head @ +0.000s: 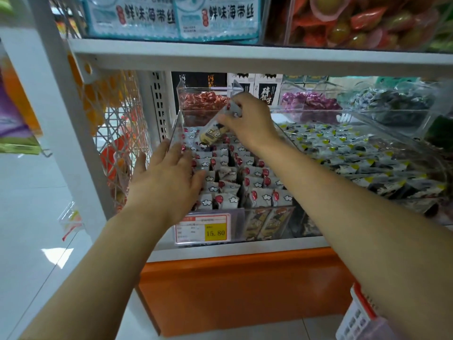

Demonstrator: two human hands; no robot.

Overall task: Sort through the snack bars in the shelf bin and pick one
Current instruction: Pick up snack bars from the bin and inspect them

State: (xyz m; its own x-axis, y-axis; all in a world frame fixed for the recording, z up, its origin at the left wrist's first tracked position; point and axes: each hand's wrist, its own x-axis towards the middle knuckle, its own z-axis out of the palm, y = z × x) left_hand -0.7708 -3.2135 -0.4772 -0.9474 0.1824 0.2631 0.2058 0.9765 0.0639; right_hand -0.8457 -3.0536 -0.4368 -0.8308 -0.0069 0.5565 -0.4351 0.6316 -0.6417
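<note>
A clear plastic shelf bin point(267, 223) holds several rows of snack bars point(245, 182) in grey-white wrappers with red dots, standing on end. My right hand point(250, 121) is over the back of the bin and pinches one snack bar point(217, 128), lifted clear of the rows and tilted, its tan and dark label showing. My left hand point(169, 175) lies flat with straight fingers on the left front rows, by the bin's left wall.
A price tag point(203, 229) reading 15.80 hangs on the bin's front. A neighbouring bin point(343, 153) of grey and yellow packets is to the right. Bins of red point(201, 100) and purple point(308, 101) sweets stand behind. The shelf board point(245, 57) sits close above.
</note>
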